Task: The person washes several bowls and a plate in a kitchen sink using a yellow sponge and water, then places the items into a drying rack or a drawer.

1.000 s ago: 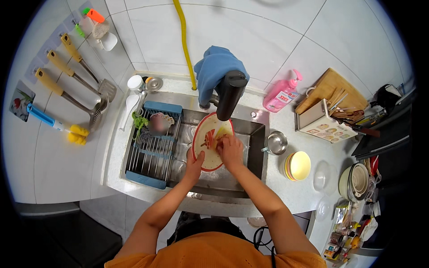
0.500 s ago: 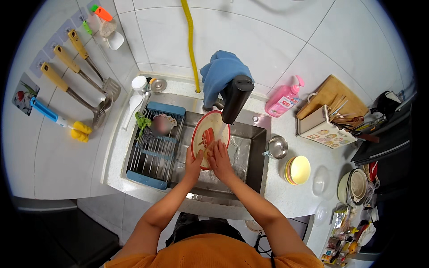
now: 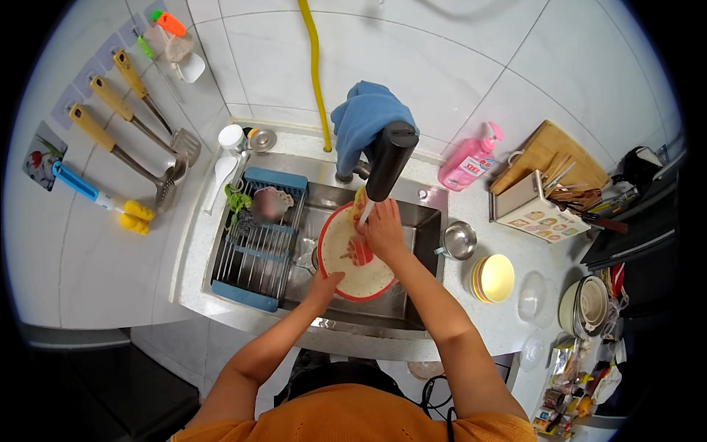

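Far left, we see a blue-handled brush (image 3: pixel 82 188) with a yellow head on the tiled wall, next to three hanging utensils (image 3: pixel 115 104) with wooden-looking handles. Then a wire drying rack (image 3: pixel 254 297) with blue ends, leafy greens (image 3: pixel 237 203) at its back left corner. Left hand (image 3: pixel 322 289) grips the lower left rim of the bowl (image 3: pixel 355 278), thumb over the edge. Bowl is cream with a red rim and red print inside, held over the sink basin (image 3: pixel 414 300), below the faucet. We see a blue cloth (image 3: pixel 364 121) draped behind the black faucet (image 3: pixel 391 160); water runs from it beside the right hand. Right hand (image 3: pixel 384 230) lies at the bowl's upper right, fingers bent; something yellow shows by the fingertips, but we can't tell whether the hand is closed on it. Right of the sink: metal cup (image 3: pixel 460 241), pink pump bottle (image 3: pixel 468 166), stacked yellow bowls (image 3: pixel 496 279), clear container (image 3: pixel 536 298), utensil holder (image 3: pixel 540 219).
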Available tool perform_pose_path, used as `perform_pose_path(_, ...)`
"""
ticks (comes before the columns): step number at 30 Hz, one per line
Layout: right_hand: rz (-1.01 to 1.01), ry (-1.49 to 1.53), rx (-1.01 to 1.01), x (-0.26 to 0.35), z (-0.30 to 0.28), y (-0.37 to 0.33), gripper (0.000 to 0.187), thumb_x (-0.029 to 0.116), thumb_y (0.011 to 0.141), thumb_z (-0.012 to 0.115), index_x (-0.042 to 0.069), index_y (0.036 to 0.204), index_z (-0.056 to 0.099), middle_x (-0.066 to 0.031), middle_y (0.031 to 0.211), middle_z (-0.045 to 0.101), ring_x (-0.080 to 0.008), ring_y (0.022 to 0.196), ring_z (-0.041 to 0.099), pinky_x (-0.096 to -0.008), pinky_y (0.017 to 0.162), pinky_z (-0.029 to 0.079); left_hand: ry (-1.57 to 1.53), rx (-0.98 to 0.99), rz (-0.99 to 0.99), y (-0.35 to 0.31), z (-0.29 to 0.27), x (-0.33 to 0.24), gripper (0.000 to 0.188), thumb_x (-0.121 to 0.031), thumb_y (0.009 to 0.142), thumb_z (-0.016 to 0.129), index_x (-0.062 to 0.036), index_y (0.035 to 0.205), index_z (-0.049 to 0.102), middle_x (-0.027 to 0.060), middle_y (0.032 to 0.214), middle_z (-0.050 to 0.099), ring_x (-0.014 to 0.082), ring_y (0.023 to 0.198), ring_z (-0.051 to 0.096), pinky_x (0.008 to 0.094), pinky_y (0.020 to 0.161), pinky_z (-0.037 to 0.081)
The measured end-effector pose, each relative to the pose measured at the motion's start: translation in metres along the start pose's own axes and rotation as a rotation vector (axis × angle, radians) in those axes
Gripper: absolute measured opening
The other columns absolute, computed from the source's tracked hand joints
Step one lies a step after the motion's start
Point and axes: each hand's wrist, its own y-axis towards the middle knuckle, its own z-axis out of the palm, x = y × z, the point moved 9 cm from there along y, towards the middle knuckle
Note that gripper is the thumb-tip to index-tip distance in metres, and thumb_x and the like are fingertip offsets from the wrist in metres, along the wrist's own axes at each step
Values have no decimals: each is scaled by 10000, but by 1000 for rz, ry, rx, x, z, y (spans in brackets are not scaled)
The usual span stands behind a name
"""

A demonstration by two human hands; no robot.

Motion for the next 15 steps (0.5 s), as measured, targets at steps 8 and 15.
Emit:
perform_pose_path(8, 490, 316, -46, -17, 41, -69, 722, 167, 766, 580, -76, 1308, 170, -283, 1319, 246, -416, 1220, 259, -443, 1017, 216, -70, -98, 264, 6, 1, -42, 429, -5, 750, 498, 5, 1172, 420, 95, 1115, 519, 163, 1005, 504, 285, 853, 407)
perform_pose_path(15, 558, 449, -11, -35, 53, -77, 709, 99, 737, 595, -80, 1288, 188, -298, 1292, 269, -429, 1203, 270, -435, 1013, 233, 141, -15, 155, 15, -23, -21, 443, -7, 714, 504, -2, 1154, 448, 98, 1068, 543, 166, 969, 519, 292, 836, 415)
